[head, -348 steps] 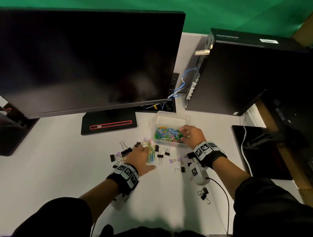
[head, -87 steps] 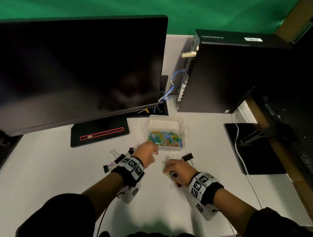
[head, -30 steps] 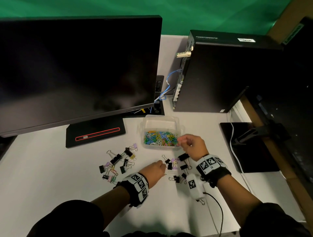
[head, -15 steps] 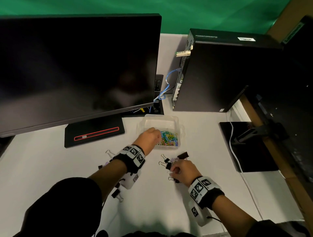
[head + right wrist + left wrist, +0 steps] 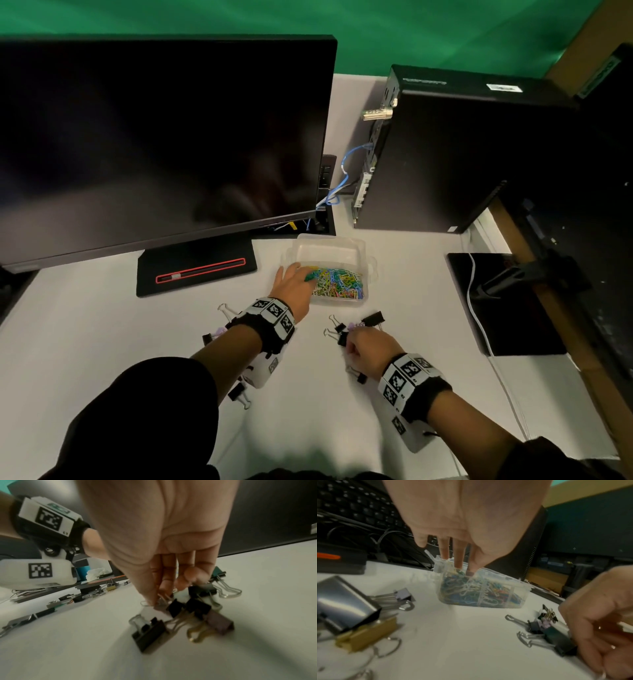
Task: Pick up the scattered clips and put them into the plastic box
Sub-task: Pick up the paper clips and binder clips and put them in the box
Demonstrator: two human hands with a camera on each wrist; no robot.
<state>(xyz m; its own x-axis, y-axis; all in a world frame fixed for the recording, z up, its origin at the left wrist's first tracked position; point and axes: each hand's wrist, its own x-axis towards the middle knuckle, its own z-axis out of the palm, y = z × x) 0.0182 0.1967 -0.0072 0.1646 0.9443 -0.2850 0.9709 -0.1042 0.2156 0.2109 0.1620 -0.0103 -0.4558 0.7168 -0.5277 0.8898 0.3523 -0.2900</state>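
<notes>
Clear plastic box (image 5: 330, 246), rounded rect w/ thin see-through walls, sits on white desk (image 5: 85, 342) just in front of the monitor base (image 5: 197, 270). Inside: tangle of thin coloured wire paper clips (image 5: 337, 282). L hand (image 5: 294, 286) reaches over box's near-left rim, fingers straight and pointing down into the pile, holding nothing visible. Near side of box: cluster of binder clips (image 5: 356, 327), black and lilac folded metal w/ wire loop handles. R hand (image 5: 368, 347) sits over them, fingertips (image 5: 154, 599) pinching a wire handle. More binder clips left of box, under L wrist.
</notes>
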